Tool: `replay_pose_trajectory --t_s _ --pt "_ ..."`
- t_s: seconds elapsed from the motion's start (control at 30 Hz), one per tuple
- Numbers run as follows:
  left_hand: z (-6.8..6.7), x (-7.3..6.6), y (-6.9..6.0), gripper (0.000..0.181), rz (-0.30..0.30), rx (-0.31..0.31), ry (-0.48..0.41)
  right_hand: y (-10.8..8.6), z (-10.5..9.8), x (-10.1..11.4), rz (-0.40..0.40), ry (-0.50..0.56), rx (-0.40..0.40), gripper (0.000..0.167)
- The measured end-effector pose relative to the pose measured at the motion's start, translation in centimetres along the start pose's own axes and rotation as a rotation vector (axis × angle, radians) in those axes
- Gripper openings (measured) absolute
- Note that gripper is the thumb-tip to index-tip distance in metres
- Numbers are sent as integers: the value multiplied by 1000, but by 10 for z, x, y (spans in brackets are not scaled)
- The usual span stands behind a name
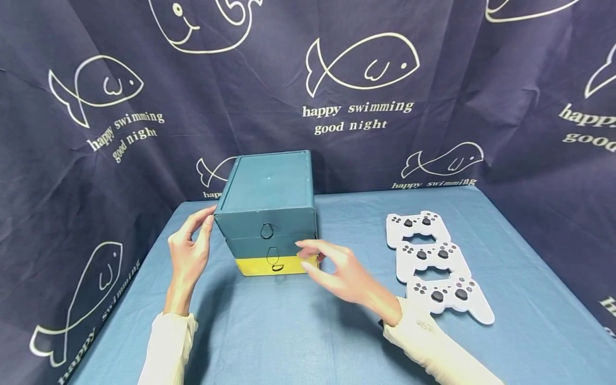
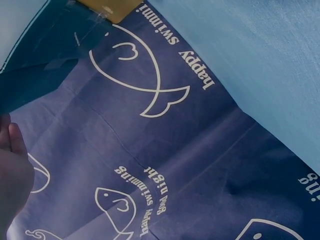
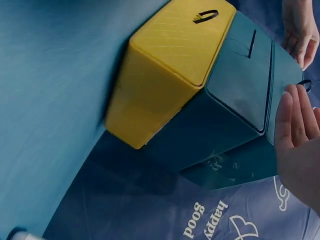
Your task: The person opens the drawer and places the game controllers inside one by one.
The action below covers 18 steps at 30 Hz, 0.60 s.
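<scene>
Firstly, backdrop: dark blue cloth, hanging behind the drawer stack, printed with white outline fish and the words "happy swimming good night".

Table: covered in lighter blue cloth, beneath the drawer stack and extending to either side.

Drawer stack: three tiers, standing upright on the table; upper drawer and middle drawer teal, bottom drawer yellow.

Game controllers: three, white with black sticks, in a close row from back to front, well apart from the drawer stack on its right.

Sleeves: one pair, pale, in front of the drawer stack, the right one faintly lettered.

Right hand: before the right part of the drawer stack's front; fingers nearly straight and close together, thumb apart from them. Contact cannot be told.

Left hand: at the drawer stack's left, thumb and forefinger extended to the upper front edge, a gap between them; remaining fingers partly hidden, contact uncertain.

Handles: three black loops, one per drawer, on the drawer stack's front.
</scene>
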<state>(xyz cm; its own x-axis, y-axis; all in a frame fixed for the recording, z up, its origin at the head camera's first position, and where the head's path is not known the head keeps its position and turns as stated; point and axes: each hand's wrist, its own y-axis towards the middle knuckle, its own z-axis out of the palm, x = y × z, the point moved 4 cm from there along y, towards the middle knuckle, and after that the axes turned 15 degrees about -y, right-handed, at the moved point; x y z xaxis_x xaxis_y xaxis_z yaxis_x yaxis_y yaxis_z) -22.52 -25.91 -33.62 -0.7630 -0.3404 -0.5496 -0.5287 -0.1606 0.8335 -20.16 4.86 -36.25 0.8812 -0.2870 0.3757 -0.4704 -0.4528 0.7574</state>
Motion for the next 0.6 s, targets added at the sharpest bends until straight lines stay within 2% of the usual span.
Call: replay_pose_trajectory --t_s 0.13,0.3,0.6 --pt "0 -1 1 26 17 4 5 14 9 -4 61 69 18 36" --pt "0 0 1 27 40 7 3 26 18 -6 132 98 56 35" --pt "-2 2 1 27 41 6 24 42 34 -10 145 113 43 33"
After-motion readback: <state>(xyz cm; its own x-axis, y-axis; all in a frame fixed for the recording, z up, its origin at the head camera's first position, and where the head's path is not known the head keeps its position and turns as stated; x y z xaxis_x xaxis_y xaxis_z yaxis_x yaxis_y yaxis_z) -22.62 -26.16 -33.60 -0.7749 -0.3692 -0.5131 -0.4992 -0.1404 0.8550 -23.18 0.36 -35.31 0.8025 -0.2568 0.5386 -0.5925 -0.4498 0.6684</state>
